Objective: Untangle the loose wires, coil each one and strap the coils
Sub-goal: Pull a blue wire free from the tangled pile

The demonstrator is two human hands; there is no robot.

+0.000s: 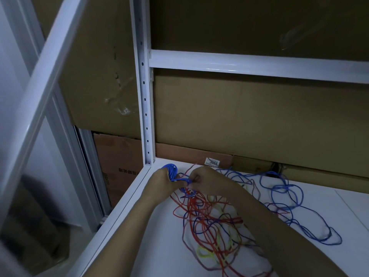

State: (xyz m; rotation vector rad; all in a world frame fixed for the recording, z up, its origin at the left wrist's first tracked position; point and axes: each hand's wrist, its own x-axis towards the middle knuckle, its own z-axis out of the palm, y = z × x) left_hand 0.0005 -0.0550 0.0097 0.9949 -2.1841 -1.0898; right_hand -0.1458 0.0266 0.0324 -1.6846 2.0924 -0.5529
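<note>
So my left hand [162, 179] is clamped round the small blue wire coil [171, 170] to stop it springing loose, while my right hand [201, 179] pinches its tail over the tangled red, blue and yellow wires [215, 220] on the white shelf [151, 246].

A white metal shelf frame [146, 108] stands around the scene, its perforated upright rising from the back left corner of the white shelf surface [329, 198]. A horizontal white crossbar [259, 63] runs to the right from that upright. Large brown cardboard sheets [249, 112] fill the space behind the frame. Lower down, a cardboard box [117, 168] sits behind the upright, and a small white label [212, 162] printed with numbers is stuck on cardboard at the shelf's back edge.
</note>
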